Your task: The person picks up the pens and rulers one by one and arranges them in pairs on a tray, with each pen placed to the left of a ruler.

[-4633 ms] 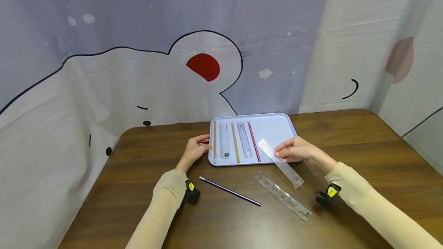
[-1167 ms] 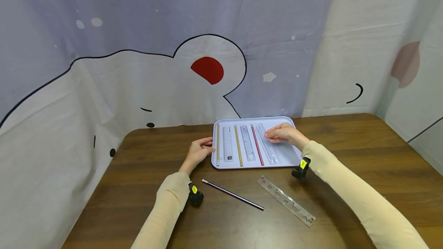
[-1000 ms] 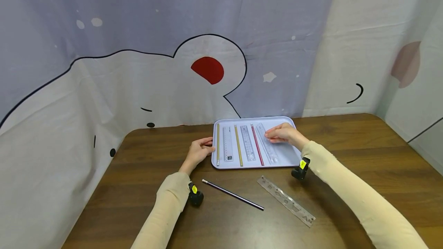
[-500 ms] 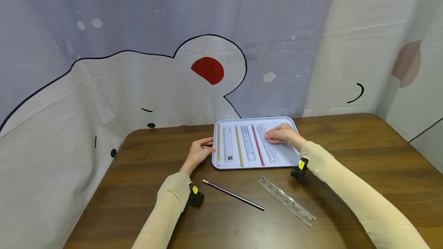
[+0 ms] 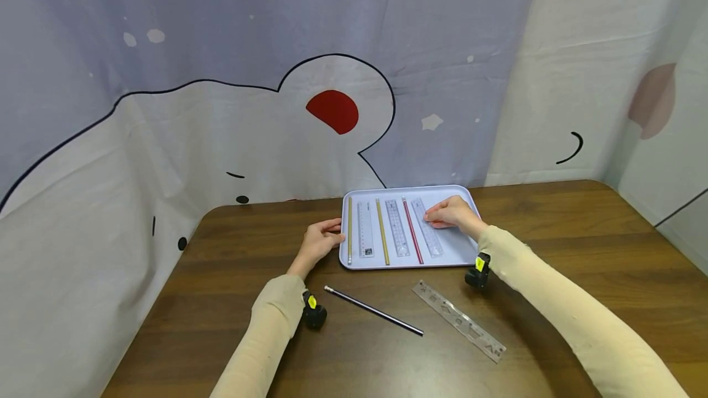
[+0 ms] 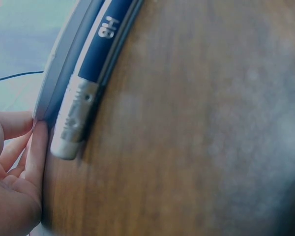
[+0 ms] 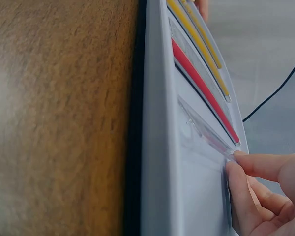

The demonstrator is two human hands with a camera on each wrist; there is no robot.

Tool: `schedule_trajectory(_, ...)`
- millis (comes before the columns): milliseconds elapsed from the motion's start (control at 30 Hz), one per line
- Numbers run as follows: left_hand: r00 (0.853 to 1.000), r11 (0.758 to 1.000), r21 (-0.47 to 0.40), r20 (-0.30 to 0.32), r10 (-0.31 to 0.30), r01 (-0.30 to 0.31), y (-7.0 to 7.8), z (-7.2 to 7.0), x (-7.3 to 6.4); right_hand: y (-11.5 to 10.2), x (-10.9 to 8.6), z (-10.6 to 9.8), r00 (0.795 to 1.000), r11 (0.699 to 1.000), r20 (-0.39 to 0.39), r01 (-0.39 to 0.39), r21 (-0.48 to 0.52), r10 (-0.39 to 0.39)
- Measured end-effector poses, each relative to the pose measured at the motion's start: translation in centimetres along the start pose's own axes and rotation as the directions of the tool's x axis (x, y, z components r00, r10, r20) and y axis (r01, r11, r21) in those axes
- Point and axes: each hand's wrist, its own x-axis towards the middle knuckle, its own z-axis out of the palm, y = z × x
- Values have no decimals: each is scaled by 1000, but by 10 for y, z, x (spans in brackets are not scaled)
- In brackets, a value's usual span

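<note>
My left hand [image 5: 315, 244] pinches the left rim of the pale lavender tray [image 5: 456, 249] between thumb and fingers, as the left wrist view also shows. Thumb and fingertips of my right hand [image 5: 455, 214] pinch the edge of a clear ruler [image 5: 431, 241] inside the tray. In the right wrist view this ruler [image 7: 206, 130] looks tilted, one edge raised. It runs nearly parallel to the red pencil [image 5: 413, 231] on its left. Further left lie a clear ruler [image 5: 397, 229], a yellow pencil [image 5: 383, 232], another clear ruler [image 5: 365, 229] and another yellow pencil [image 5: 350, 232].
On the brown wooden table [image 5: 249, 238], in front of the tray, lie a dark pencil [image 5: 373, 311] with a white eraser and a clear ruler [image 5: 459, 321] with cut-out shapes, both slanted. A printed curtain [image 5: 249, 140] hangs behind the table.
My right hand has brought the clear ruler from over the tray's front edge into the tray beside the red pencil. Over the last second its near end has swung slightly. The left hand stays put.
</note>
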Motion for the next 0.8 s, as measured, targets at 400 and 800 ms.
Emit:
schedule_trajectory(400,1000,1000,3,10,-3,3,-2,-1,1,-2,-1,2,999,1000,-41,20,-19,-21)
schedule_trajectory(800,1000,1000,6,-2,-6,6,1,-1,-1,0,2,3,996,998,-79,24,-52,-28)
